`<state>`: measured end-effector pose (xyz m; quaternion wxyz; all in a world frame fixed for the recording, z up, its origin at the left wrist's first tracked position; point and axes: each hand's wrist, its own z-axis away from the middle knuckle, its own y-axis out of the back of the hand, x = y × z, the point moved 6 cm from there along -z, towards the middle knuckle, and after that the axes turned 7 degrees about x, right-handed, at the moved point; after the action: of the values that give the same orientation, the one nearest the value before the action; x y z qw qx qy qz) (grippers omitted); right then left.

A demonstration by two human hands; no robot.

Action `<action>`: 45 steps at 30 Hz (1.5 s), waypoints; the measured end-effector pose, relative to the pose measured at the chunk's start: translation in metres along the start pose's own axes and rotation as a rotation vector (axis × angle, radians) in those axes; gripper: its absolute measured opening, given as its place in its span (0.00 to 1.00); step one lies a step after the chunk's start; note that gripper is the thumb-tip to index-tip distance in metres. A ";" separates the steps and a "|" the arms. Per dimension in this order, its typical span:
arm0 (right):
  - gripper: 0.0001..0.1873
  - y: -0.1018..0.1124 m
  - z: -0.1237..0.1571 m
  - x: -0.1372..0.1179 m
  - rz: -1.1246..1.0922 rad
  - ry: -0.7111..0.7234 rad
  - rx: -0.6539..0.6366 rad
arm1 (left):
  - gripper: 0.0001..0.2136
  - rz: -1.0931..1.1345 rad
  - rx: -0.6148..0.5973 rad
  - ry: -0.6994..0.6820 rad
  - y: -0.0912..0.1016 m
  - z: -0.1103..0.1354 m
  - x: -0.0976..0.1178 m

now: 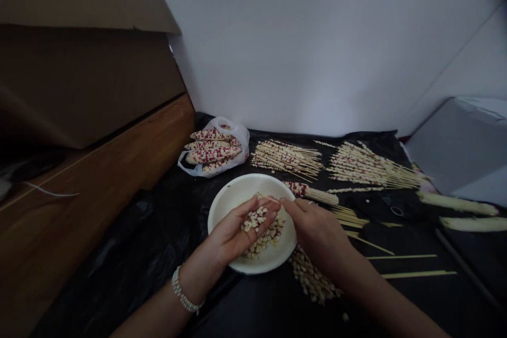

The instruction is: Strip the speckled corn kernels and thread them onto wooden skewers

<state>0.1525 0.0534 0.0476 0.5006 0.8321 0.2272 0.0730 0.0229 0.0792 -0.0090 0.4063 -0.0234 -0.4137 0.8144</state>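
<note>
My left hand [237, 229] is cupped palm-up over a white bowl [229, 195], holding a small heap of corn kernels [255, 218]. My right hand [312, 224] hovers over the bowl's right rim, fingertips pinched on a thin wooden skewer [268, 199] at the edge of the kernels. More kernels [266, 240] lie in the bowl below my left hand. A loose pile of kernels [312, 277] sits on the black sheet under my right wrist.
A plastic bag of red-and-white corn cobs [214, 150] lies behind the bowl. Two fans of kernel-threaded skewers [287, 157] [368, 169] lie further right, with a partly stripped cob [312, 193], bare skewers [400, 257], stripped cobs [459, 203] and a wooden cabinet [79, 179] at left.
</note>
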 end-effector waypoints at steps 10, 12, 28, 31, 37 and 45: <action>0.15 0.005 -0.004 0.006 -0.129 -0.030 -0.033 | 0.20 0.024 0.034 0.006 0.012 -0.011 0.002; 0.14 0.007 -0.004 0.005 -0.117 -0.015 -0.008 | 0.19 0.018 0.011 0.018 0.011 -0.012 0.002; 0.18 0.012 -0.002 -0.002 -0.035 0.057 0.047 | 0.15 -0.006 0.089 -0.130 0.017 -0.012 0.010; 0.18 0.010 -0.002 0.000 -0.002 0.041 0.054 | 0.14 -0.017 0.072 -0.145 0.014 -0.010 0.011; 0.18 0.007 -0.001 0.003 0.027 0.051 0.057 | 0.13 -0.001 0.066 -0.144 0.011 -0.008 0.011; 0.17 0.008 -0.001 0.003 0.042 0.042 0.064 | 0.14 0.046 0.084 -0.113 0.012 -0.009 0.012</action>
<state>0.1575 0.0524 0.0543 0.4673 0.8506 0.2222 0.0935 0.0107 0.0889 -0.0198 0.3640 0.0299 -0.4009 0.8402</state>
